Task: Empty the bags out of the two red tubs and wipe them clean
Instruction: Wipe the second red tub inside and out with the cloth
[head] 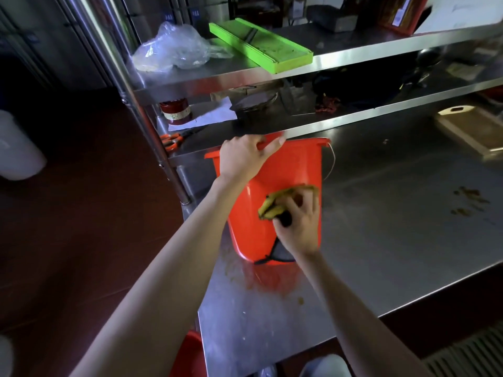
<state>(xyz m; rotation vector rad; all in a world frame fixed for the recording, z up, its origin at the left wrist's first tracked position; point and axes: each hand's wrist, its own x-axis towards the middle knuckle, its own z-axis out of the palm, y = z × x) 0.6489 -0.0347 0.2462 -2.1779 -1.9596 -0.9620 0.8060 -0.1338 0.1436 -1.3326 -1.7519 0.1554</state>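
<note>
Tub [275, 170] lies tipped at frame centre; left hand [242, 156] clamps its rim, right hand [298, 221] presses a bunched cloth [275, 204] against its side.

No text, brand, number or sign can be read anywhere in this view. The red-lidded jar [175, 111] on the lower steel shelf wears a pale paper band with dark marks that are too blurred to make out, and the tall reddish-brown packet [400, 14] standing at the back of the upper shelf carries a small white label whose print is likewise illegible. Small blue tags [168, 17] on the metal cabinet fronts behind the shelving show only smudged white characters.
</note>
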